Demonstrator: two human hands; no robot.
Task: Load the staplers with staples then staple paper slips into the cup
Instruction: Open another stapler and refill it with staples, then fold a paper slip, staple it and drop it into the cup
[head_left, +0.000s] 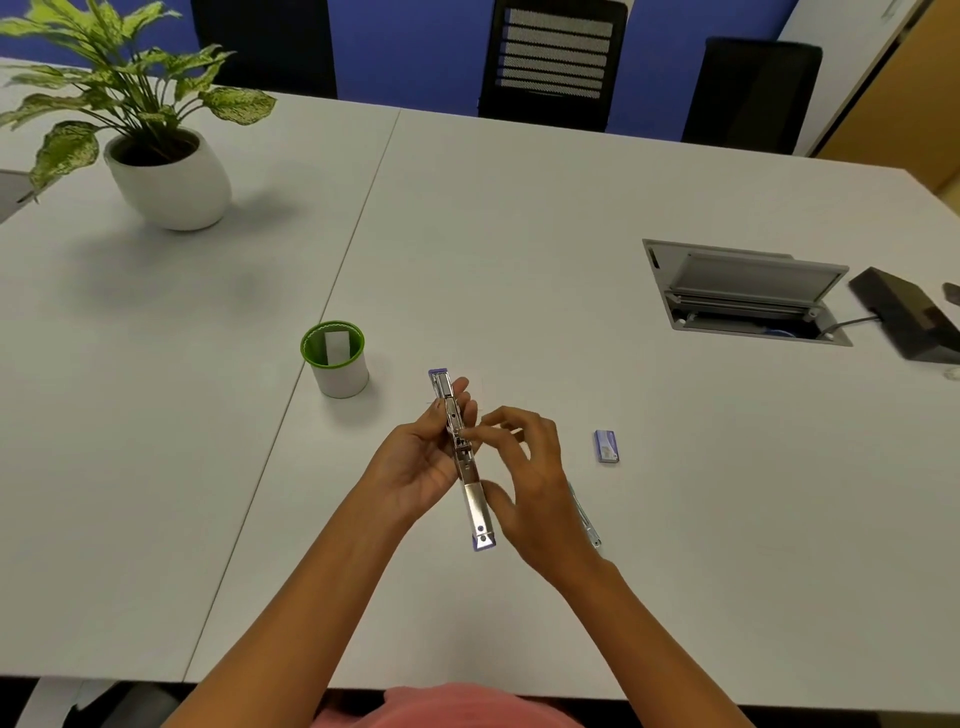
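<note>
In the left hand (415, 462), stapler (471, 486); second stapler (589, 526) half-hidden.

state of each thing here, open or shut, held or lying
stapler: swung fully open
left hand: grips stapler
right hand: fingertips pinch at its tray
cup: upright, paper slip inside
staple box: lying on table
second stapler: lying behind right hand, partly hidden
table hatch: lid raised

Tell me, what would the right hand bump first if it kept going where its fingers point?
The open stapler held by the left hand; the right hand looks nearly touching it.
</note>
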